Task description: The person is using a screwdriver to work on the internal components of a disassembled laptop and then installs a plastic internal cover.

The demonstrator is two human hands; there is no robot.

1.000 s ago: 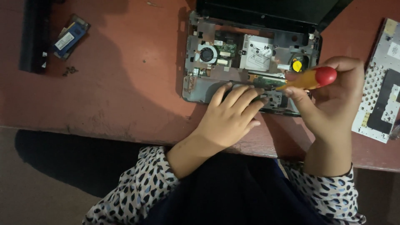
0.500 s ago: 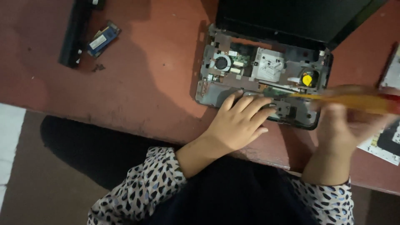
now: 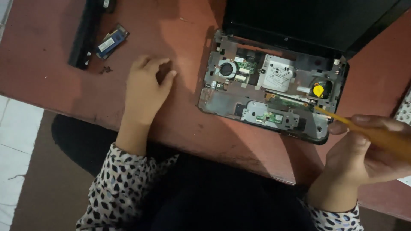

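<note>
The screwdriver (image 3: pixel 376 137) sits in your right hand (image 3: pixel 368 158), at the right edge of the view, its yellow-orange handle blurred. Your fingers (image 3: pixel 376 122) lie along the top of the handle and your thumb closes on it from below, so the grip is clenched around the tool. The thin shaft slants up and to the left out of your fist, and its tip reaches the front right part of the opened laptop (image 3: pixel 269 92), just below the yellow round part (image 3: pixel 318 90) set in the chassis. Whether the tip touches the board cannot be told.

The laptop lies on the reddish table (image 3: pixel 180 128) with its top cover off, showing a small round fan (image 3: pixel 225 69), a silver metal plate (image 3: pixel 277 72) and green circuit boards; its dark screen is tilted back at the top of the view.

Your left hand (image 3: pixel 147 87) rests on the bare table to the left of the laptop, well apart from it, holding nothing, the fingers loosely curled with the tips on the surface. Beyond it, near the far left corner, lie a long black bar (image 3: pixel 85 36), a small blue module (image 3: pixel 111 41) and a few tiny screws (image 3: pixel 105 69).
</note>
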